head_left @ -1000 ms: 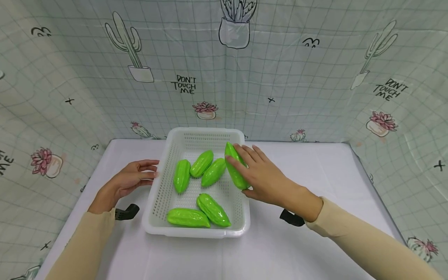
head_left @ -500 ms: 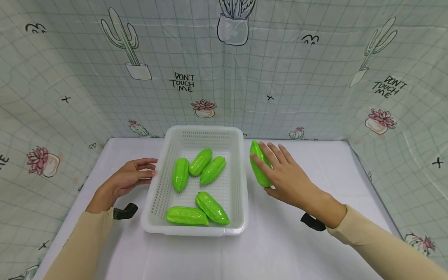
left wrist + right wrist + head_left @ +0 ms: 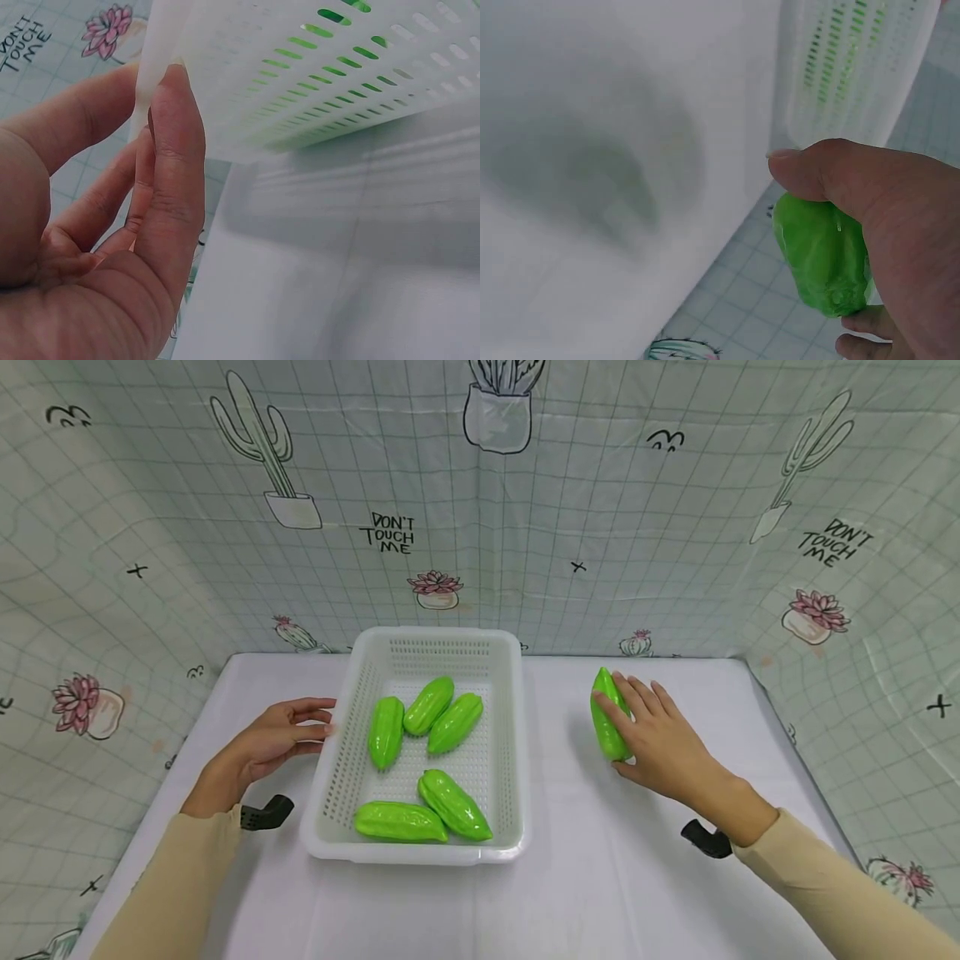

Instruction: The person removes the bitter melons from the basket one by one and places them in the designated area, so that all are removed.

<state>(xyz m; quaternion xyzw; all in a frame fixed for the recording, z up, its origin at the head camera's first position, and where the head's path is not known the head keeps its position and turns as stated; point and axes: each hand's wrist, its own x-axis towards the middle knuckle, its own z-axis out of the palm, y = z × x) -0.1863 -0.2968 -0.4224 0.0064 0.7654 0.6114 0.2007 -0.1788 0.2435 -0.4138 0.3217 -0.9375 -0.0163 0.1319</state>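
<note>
1. The left grip, a bare hand below a beige sleeve, has its fingers loosely extended, tips against the rim of a white, rectangular, perforated plastic basket. The light touch probably steadies it; I cannot tell whether the rim is truly pinched.

2. Immediately right of the left grip, the basket sits on the white-covered desk, between the two grips and seemingly in easy reach of both.

3. Inside are five glossy, bright green, oblong, ribbed vegetables. Three cluster about level with the left grip; two lie nearer the wearer, at the basket's close end. Their loose angles suggest no deliberate arrangement.

4. Well right of the basket, a sixth vegetable of the same kind is within the right grip, clamped between thumb and fingers. The thumb bears on its near end while the fingers lie along and over it, likely to keep hold of a slick skin.

5. Hidden or unclear: the left grip's farther fingertips at the rim, the basket's far outer side, and much of the held vegetable beneath the right grip. Whether it touches the desk is uncertain.
</note>
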